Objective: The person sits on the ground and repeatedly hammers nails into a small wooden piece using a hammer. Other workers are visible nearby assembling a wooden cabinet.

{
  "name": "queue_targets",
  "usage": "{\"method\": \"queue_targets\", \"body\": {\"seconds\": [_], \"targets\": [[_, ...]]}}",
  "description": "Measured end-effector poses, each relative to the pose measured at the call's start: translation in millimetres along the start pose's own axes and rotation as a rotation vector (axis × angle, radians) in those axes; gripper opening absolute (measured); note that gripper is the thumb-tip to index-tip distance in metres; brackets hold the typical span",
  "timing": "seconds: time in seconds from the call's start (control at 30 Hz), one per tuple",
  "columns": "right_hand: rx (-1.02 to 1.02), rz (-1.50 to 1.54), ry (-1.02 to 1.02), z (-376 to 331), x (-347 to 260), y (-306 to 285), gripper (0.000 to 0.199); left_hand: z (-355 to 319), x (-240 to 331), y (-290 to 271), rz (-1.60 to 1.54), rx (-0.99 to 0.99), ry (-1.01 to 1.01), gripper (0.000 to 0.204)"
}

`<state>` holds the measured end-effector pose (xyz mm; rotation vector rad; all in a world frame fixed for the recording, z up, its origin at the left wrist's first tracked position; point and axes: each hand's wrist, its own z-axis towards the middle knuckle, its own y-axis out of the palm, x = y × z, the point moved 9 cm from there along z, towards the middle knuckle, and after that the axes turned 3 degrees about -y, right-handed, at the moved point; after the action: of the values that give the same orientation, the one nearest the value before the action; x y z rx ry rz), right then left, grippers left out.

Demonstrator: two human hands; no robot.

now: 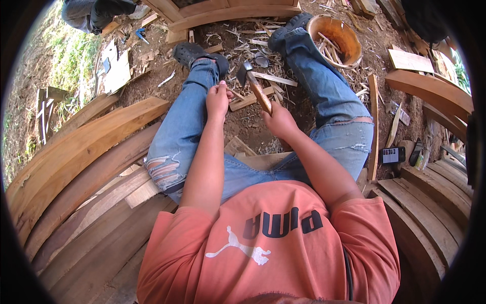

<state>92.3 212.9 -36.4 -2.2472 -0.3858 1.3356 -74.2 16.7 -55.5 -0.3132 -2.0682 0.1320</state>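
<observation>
I sit on wooden planks with my jeans-clad legs stretched out over bare ground. My right hand (pixel 280 120) grips the wooden handle of a small hatchet (pixel 251 83), its dark metal head pointing away from me, between my knees. My left hand (pixel 218 98) is closed on a thin wood piece (pixel 234 93) that reaches toward the hatchet head. A short flat wood block (pixel 245 101) lies on the ground just below the blade, among wood chips and shavings.
Curved wooden planks (pixel 91 152) are stacked at my left and more at the right (pixel 430 88). An orange bowl (pixel 338 38) with wood strips stands beyond my right foot. A phone (pixel 392 154) lies at right. Another person (pixel 93 12) crouches at top left.
</observation>
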Motion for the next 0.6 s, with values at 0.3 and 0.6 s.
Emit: {"method": "queue_targets", "body": {"seconds": [0.3, 0.6], "targets": [[-0.041, -0.087, -0.030, -2, 3, 16, 0.035, 0, -8, 4, -0.097, -0.093, -0.035, 0.035], [-0.036, -0.089, -0.043, 1, -7, 23, 0.033, -3, -5, -6, -0.065, -0.062, -0.026, 0.030]]}}
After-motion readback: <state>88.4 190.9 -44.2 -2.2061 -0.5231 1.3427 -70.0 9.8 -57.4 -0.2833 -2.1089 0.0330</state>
